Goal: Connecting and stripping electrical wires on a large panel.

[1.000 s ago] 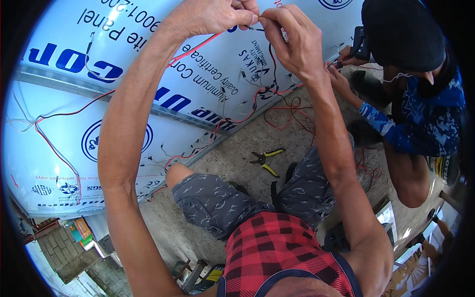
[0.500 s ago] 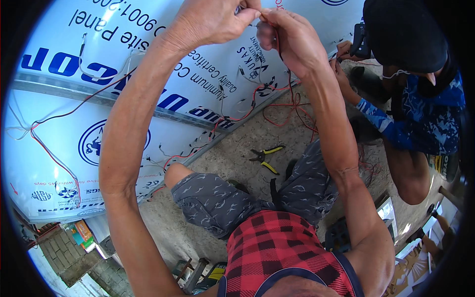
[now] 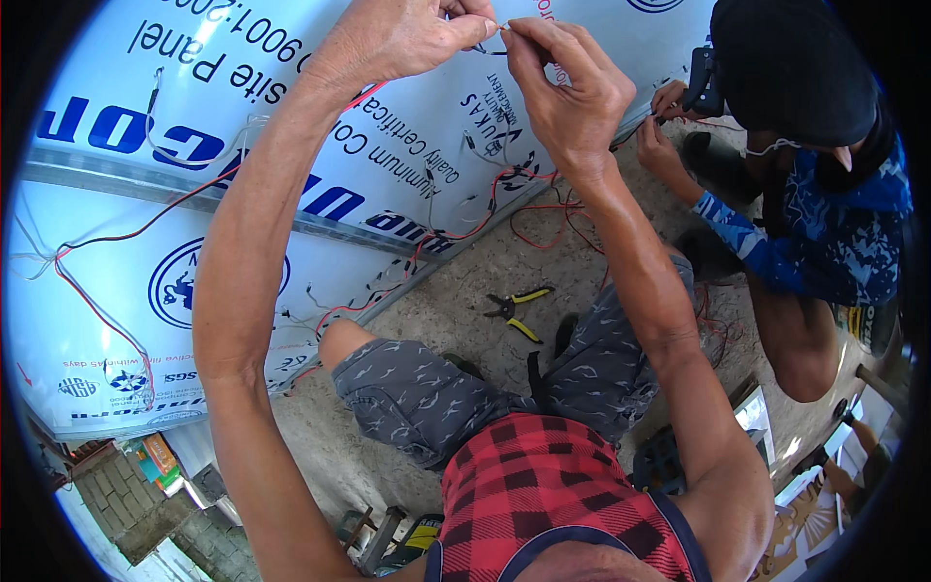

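The upper picture edge crops the bare left hand (image 3: 402,41) and the white, blue-lettered panel (image 3: 330,260). The thin wire end (image 3: 503,27) between that and the bare right hand (image 3: 574,92) is too small to discern. What the co-worker's bare hands (image 3: 661,155) hold near the panel's edge is unclear.

A black-capped co-worker (image 3: 839,228) crouches on the grey floor (image 3: 441,315).
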Action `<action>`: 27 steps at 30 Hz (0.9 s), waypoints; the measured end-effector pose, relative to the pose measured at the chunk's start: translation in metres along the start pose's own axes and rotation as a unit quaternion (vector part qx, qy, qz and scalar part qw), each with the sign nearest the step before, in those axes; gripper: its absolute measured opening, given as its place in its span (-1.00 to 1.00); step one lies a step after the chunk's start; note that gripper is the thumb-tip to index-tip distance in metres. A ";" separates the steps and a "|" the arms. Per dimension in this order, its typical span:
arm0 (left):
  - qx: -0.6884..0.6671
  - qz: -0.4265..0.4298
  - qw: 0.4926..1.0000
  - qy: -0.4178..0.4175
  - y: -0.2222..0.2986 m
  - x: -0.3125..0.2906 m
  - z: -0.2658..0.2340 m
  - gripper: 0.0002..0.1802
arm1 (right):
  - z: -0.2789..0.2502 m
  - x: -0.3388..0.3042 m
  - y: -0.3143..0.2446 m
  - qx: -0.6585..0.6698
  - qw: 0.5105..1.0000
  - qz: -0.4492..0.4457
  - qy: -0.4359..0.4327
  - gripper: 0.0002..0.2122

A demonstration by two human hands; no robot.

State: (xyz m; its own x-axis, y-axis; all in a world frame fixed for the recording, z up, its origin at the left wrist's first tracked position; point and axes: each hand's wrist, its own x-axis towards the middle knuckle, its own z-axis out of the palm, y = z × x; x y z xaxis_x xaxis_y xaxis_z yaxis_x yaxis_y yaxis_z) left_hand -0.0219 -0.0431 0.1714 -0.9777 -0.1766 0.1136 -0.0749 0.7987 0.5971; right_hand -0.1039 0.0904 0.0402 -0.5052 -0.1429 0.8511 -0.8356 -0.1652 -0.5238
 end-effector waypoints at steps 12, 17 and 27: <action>-0.011 -0.017 1.000 -0.019 0.008 0.003 0.001 -0.87 | -0.002 0.001 -0.006 0.042 0.995 0.087 -0.029 -0.87; 0.118 0.115 0.986 0.015 -0.007 0.003 0.004 -0.89 | -0.005 0.005 -0.005 0.073 0.984 0.141 -0.077 -0.89; 0.161 0.227 0.960 -0.004 0.000 0.002 0.003 -0.95 | -0.020 0.015 0.015 0.532 0.690 0.435 -0.229 -0.80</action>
State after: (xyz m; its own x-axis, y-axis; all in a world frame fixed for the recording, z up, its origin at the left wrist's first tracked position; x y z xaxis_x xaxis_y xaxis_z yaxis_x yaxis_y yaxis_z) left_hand -0.0242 -0.0421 0.1695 -0.9251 0.2355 0.2979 0.3043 0.9290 0.2106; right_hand -0.1286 0.1048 0.0457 -0.3913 -0.8922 0.2256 0.4947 -0.4106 -0.7659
